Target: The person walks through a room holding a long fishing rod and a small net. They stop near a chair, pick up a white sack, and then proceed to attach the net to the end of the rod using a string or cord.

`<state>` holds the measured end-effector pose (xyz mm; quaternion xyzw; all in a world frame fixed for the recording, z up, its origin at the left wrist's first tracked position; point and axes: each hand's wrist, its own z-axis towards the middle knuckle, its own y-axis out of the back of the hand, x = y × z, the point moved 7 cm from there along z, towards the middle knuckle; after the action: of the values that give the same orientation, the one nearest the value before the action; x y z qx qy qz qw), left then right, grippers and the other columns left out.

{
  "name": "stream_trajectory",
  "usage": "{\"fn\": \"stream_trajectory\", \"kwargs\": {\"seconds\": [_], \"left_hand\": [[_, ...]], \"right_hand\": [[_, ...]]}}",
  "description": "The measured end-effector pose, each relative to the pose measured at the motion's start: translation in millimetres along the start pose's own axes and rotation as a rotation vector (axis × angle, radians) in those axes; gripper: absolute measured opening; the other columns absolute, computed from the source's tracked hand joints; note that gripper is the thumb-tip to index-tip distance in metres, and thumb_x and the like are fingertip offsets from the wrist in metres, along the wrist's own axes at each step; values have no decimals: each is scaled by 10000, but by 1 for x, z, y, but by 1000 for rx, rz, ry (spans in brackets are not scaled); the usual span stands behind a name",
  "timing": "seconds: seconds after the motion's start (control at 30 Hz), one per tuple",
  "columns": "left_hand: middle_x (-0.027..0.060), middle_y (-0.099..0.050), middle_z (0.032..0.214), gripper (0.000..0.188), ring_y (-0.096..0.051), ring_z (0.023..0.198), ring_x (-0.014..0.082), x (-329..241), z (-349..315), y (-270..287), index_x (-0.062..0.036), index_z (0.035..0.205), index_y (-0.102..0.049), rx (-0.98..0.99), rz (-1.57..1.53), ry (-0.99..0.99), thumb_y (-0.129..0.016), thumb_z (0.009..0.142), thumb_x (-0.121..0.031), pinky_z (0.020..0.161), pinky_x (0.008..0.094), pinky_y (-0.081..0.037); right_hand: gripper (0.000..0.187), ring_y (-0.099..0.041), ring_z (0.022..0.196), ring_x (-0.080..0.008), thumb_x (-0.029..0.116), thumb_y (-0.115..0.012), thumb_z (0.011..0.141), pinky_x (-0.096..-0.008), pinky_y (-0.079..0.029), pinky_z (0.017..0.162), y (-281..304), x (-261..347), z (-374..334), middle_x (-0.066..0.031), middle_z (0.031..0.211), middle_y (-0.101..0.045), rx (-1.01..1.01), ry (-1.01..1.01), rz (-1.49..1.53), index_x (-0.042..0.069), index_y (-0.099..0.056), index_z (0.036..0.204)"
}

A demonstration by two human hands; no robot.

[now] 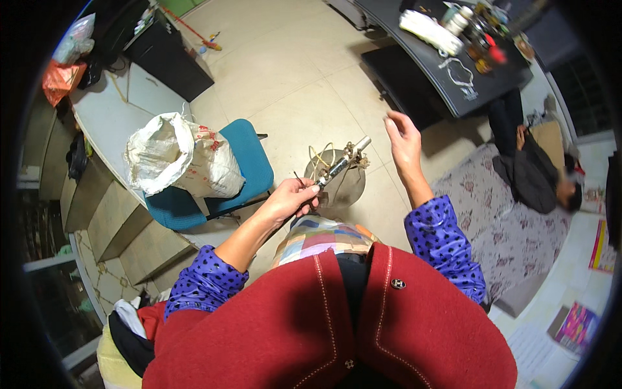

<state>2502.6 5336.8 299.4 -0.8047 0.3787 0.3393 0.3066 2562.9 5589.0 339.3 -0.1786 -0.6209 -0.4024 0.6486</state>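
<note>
My left hand [295, 200] is closed, thumb and fingers pinched at the near end of a black-and-silver metal rod device [340, 167]. Tangled pale strands or wires hang about its far end, and a short bright tube points away from me. Beneath the device is a round grey surface [343, 189], partly hidden. To the right, my right hand [403, 133] is raised apart from it. Its thumb and fingers are curled together, and whatever may be between the fingertips is too small to make out. A checked cloth [324, 238] covers my lap.
On a teal chair [249, 152] at the left stands an open white woven sack [217, 165]. A dark table [463, 78] holding bottles and clutter is at the far right. Another person [534, 170] is beyond a flowered mat [492, 214]. Steps [123, 220] run along the left.
</note>
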Motion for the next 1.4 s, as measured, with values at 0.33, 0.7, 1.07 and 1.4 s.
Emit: {"fn": "stream_trajectory", "kwargs": {"seconds": [0.33, 0.7, 1.07, 1.4], "left_hand": [[30, -592, 717, 230, -481, 487, 43, -54, 73, 52, 14, 936, -567, -84, 6, -37, -532, 881, -206, 414, 166, -358], [50, -585, 884, 224, -567, 591, 108, -148, 109, 91, -18, 988, -526, -78, -52, -124, -516, 881, -214, 537, 212, -446], [-19, -479, 550, 242, -426, 457, 49, -181, 99, 134, -40, 705, -563, -695, 11, -237, -618, 813, -249, 415, 217, -316], [-41, -449, 523, 209, -384, 431, 25, -238, 41, 184, -39, 702, -549, -1121, -53, -161, -590, 843, -188, 389, 190, -284]], "right_hand": [[222, -502, 603, -58, 211, -554, 867, -187, -395, 535, -124, -55, 85, -34, 749, -603, 411, -410, 463, 29, -552, 995], [188, -434, 525, -79, 34, -435, 839, -216, -354, 471, -175, -16, 222, -9, 618, -481, 72, -218, 431, 30, -459, 1025], [243, -461, 566, -81, 177, -479, 896, -216, -385, 485, -276, 41, 322, -32, 714, -523, 591, -203, 582, 26, -437, 1081], [240, -571, 812, -130, 127, -504, 886, -257, -462, 710, -347, 49, 311, -79, 965, -603, 1148, -43, 487, 2, -496, 1091]]}}
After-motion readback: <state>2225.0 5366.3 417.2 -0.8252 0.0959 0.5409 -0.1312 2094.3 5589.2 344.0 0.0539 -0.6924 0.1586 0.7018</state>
